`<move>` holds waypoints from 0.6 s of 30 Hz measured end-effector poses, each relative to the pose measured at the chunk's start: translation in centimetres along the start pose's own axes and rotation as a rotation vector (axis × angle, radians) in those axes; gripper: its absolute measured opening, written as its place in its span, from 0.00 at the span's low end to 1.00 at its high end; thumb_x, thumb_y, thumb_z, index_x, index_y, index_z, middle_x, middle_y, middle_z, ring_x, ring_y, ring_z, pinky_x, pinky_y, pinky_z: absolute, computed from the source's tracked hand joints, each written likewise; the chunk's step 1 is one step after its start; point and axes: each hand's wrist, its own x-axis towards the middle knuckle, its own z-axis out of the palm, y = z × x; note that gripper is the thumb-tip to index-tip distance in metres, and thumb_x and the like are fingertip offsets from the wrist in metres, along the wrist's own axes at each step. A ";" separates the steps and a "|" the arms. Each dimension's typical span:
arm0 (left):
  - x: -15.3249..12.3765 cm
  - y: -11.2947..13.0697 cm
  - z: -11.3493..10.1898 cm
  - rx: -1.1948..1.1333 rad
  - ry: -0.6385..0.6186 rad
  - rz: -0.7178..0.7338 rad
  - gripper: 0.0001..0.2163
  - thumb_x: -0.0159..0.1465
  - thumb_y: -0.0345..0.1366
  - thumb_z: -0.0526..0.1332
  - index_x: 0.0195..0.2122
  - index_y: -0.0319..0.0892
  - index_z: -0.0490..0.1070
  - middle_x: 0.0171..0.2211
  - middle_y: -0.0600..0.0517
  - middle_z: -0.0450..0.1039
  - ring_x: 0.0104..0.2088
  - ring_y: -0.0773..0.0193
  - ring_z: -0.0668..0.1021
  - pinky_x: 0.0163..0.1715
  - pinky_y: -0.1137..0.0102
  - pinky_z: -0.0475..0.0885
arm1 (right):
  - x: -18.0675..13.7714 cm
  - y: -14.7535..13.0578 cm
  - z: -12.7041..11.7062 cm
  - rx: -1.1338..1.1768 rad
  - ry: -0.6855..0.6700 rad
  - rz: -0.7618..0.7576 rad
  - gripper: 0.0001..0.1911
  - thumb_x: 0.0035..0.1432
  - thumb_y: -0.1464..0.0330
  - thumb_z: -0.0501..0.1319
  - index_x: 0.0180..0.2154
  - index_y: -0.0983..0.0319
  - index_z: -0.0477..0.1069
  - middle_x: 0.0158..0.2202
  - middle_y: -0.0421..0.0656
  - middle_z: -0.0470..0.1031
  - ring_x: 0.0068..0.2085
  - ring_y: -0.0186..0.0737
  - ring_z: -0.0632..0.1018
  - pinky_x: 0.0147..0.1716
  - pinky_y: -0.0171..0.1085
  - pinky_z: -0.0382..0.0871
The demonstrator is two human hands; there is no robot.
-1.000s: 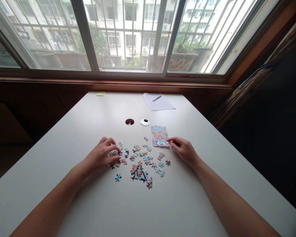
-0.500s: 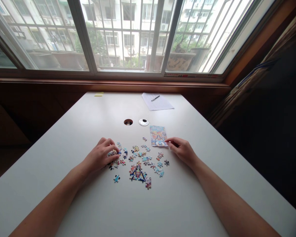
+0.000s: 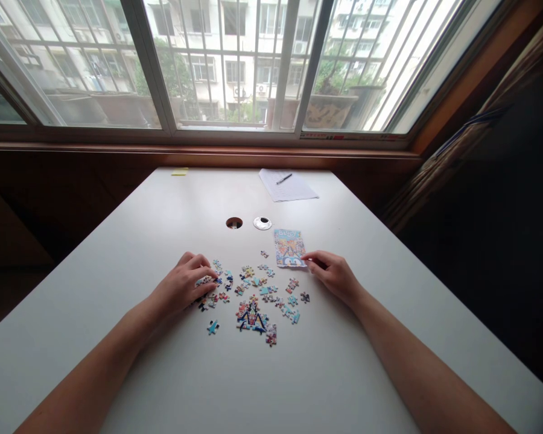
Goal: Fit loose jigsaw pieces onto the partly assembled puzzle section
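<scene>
My left hand [image 3: 187, 279] rests over the left side of the scattered jigsaw pieces [image 3: 253, 281]. Its thumb and curved fingers are apart, with pieces showing beneath and between them. On the right, my right hand [image 3: 332, 274] pinches the lower right edge of a colourful picture card [image 3: 290, 247], which lies on the table. Between the hands and closer to me lies a joined section of puzzle [image 3: 252, 316] with dark blue slanting lines. A light blue piece [image 3: 213, 327] lies apart to its left.
The white table [image 3: 262, 386] has a round cable hole [image 3: 234, 223] with its silver cover [image 3: 262, 223] beside it. Farther back are paper sheets [image 3: 287, 188], a pen [image 3: 284, 179] and a yellow sticky note [image 3: 180, 172]. A barred window [image 3: 226, 66] stands beyond the table.
The view has shifted very slightly. Both hands, the card and the puzzle pieces keep their places on the table.
</scene>
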 end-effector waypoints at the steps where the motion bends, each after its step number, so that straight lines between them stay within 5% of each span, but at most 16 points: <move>1: 0.0 0.0 0.0 -0.007 0.001 0.009 0.09 0.70 0.44 0.61 0.44 0.49 0.79 0.44 0.47 0.72 0.47 0.55 0.67 0.49 0.61 0.69 | 0.0 0.0 0.0 -0.001 0.000 0.001 0.12 0.62 0.65 0.59 0.41 0.60 0.80 0.31 0.42 0.78 0.29 0.38 0.72 0.31 0.37 0.65; 13: -0.2 -0.8 0.2 -0.019 0.055 0.036 0.11 0.71 0.40 0.59 0.53 0.54 0.77 0.44 0.48 0.74 0.46 0.55 0.67 0.48 0.62 0.68 | -0.1 0.1 0.0 0.004 -0.002 -0.001 0.12 0.62 0.65 0.59 0.41 0.59 0.80 0.35 0.44 0.80 0.32 0.40 0.76 0.33 0.37 0.68; 18: -0.2 -0.4 -0.5 0.001 0.100 -0.004 0.09 0.70 0.41 0.60 0.45 0.50 0.80 0.42 0.48 0.73 0.45 0.56 0.68 0.47 0.62 0.68 | -0.1 0.3 0.1 0.007 -0.004 0.002 0.11 0.62 0.65 0.59 0.41 0.59 0.80 0.35 0.44 0.81 0.32 0.40 0.76 0.33 0.37 0.68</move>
